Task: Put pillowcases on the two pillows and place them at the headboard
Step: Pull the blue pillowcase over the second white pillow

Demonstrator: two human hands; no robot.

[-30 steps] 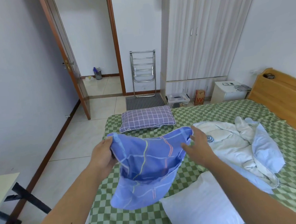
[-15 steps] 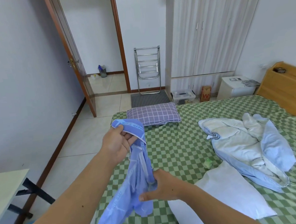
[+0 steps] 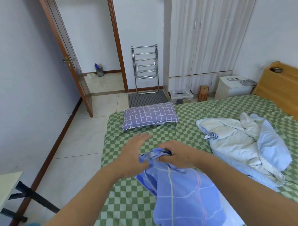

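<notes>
Just left of the bunched cloth, the left hand (image 3: 133,154) is held with fingers straight and loosely apart, gripping nothing, its heel against the pillowcase (image 3: 183,196). Beyond those fingertips, well apart, a cased pillow (image 3: 149,115) is seen at the far corner of the bed (image 3: 126,210), long axis running left to right. To the right, touching the left hand, the right hand (image 3: 178,156) is curled round the gathered mouth of the pillowcase, fingers clamped on its hem. From that grip the cloth hangs down and toward the person, long axis running away from the knuckles. The right hand is judged the nearer to the opening, so the coming move likely turns on the left fingers finding the hem just beside them. Beneath the hanging cloth a white patch, perhaps the bare pillow, is mostly hidden and cut off at the lower edge. Farther right, a crumpled quilt (image 3: 242,142) lies well apart, with the headboard (image 3: 286,88) beyond.
</notes>
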